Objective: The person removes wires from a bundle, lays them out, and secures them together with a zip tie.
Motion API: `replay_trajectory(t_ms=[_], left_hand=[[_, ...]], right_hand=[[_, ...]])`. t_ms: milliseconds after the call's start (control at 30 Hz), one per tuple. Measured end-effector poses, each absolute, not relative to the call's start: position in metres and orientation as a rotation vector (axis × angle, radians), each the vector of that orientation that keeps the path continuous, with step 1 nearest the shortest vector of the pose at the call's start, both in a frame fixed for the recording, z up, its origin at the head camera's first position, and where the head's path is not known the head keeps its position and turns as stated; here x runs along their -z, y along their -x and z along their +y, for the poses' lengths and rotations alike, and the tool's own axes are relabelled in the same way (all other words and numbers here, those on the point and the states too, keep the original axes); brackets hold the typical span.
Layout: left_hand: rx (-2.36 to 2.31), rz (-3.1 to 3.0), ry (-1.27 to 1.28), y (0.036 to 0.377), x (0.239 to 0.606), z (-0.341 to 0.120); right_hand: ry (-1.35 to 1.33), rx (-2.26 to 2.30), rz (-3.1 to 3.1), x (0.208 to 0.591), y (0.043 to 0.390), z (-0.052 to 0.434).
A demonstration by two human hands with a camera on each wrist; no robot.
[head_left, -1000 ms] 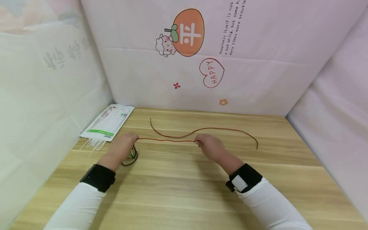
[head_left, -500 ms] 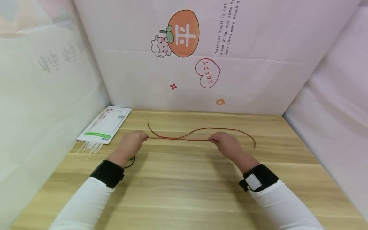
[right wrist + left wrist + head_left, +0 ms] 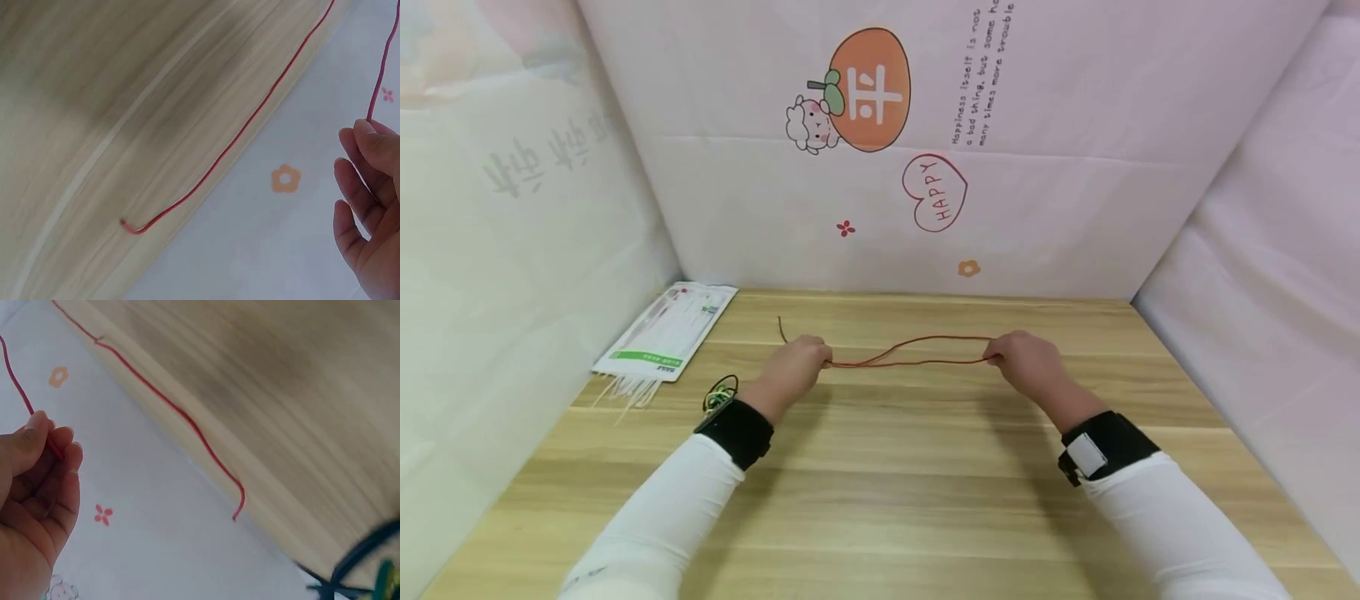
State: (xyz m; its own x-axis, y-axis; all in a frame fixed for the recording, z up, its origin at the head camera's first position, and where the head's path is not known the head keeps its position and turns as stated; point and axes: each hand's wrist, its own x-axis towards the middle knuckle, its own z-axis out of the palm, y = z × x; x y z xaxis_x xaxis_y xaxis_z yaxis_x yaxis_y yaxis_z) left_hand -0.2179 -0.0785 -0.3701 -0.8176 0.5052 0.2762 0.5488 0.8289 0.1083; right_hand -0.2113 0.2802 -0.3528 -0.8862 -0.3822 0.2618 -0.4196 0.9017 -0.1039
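My left hand [image 3: 793,367] and my right hand [image 3: 1030,362] each pinch one end of a thin red cord [image 3: 925,362], which stretches nearly straight between them. In both wrist views, thumb and fingertips close on this cord. Behind it a second red cord [image 3: 940,337] lies in a loose wave on the wooden table. The two overlap near my left fingertips in the head view, where both hands hide parts of the lying one. Its bent ends show in the wrist views, on the lying cord's left [image 3: 187,415] and right [image 3: 250,122] stretches.
A small tangle of black, green and yellow cords [image 3: 718,396] lies beside my left wrist. At the back left is a white packet [image 3: 670,329] with thin white strips [image 3: 632,390] poking out. White printed sheets [image 3: 737,208] wall the table at the back and sides.
Both hands have moved right together with the held cord, which stays stretched. The tangle of cords, partly covered before, now shows to the left of my left wrist. The other red cord stays put.
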Motion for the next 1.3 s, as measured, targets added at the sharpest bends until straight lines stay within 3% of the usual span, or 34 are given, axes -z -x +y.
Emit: replay_trajectory(t_ms=[433, 867, 1300], left_hand=[[0.159, -2.985, 0.767, 0.269, 0.394, -0.048], [0.018, -3.138, 0.754, 0.278, 0.403, -0.029], [-0.106, -3.141, 0.645, 0.296, 0.405, -0.037]], right_hand=[[-0.472, -0.247, -2.993, 0.382, 0.257, 0.289], [-0.385, -0.218, -3.113, 0.404, 0.286, 0.292], [-0.464, -0.217, -3.123, 0.400, 0.288, 0.282]])
